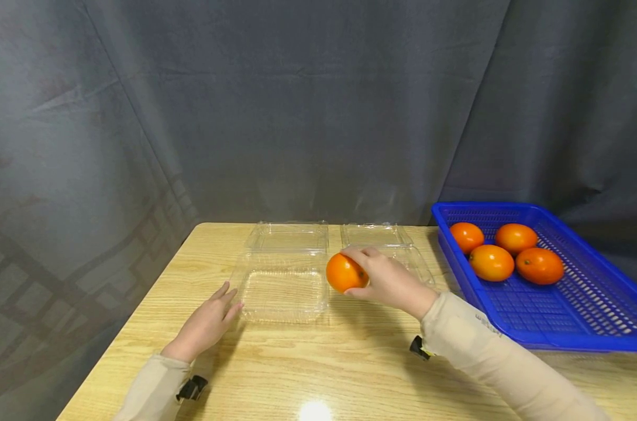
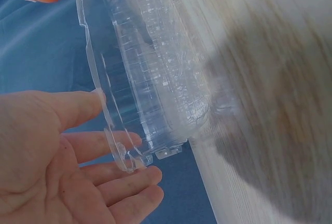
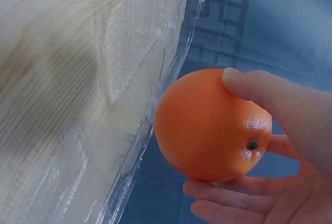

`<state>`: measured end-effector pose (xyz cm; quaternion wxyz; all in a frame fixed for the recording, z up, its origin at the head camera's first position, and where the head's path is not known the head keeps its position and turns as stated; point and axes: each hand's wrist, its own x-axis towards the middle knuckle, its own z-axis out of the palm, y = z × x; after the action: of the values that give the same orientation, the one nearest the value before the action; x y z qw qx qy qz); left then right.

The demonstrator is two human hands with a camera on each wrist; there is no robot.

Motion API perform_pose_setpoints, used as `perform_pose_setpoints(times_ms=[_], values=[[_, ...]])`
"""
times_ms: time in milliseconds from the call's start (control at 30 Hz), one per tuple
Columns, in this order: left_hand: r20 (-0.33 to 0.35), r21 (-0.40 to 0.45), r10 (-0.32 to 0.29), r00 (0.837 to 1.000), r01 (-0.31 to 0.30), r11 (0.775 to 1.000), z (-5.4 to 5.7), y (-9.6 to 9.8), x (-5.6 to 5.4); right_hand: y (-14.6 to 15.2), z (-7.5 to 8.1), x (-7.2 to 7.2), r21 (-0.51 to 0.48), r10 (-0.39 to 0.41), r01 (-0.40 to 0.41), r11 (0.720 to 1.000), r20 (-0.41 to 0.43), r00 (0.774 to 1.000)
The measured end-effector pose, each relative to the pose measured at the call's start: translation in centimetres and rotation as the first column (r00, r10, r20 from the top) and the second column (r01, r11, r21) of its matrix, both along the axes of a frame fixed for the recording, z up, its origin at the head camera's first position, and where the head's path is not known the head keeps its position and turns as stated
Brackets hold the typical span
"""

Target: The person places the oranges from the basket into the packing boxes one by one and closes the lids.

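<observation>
The right hand [image 1: 385, 279] has its fingers curled round an orange [image 1: 344, 272], at the right edge of a clear box [image 1: 283, 292]; the left hand [image 1: 205, 324], fingers loosely spread, is at its left edge.

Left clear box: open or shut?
Open. In the head view, its far half lies folded back behind the near half, not over it.
</observation>
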<state>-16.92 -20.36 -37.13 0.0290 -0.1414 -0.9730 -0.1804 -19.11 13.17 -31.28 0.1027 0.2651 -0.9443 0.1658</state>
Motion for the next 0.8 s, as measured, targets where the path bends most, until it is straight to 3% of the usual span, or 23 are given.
perform_pose_setpoints(times_ms=[800], values=[[0.01, 0.003, 0.0, 1.0, 0.0, 1.0, -0.1, 0.0, 0.0, -1.8, -0.8, 0.1, 0.017, 0.041, -0.041, 0.999, -0.006, 0.999]])
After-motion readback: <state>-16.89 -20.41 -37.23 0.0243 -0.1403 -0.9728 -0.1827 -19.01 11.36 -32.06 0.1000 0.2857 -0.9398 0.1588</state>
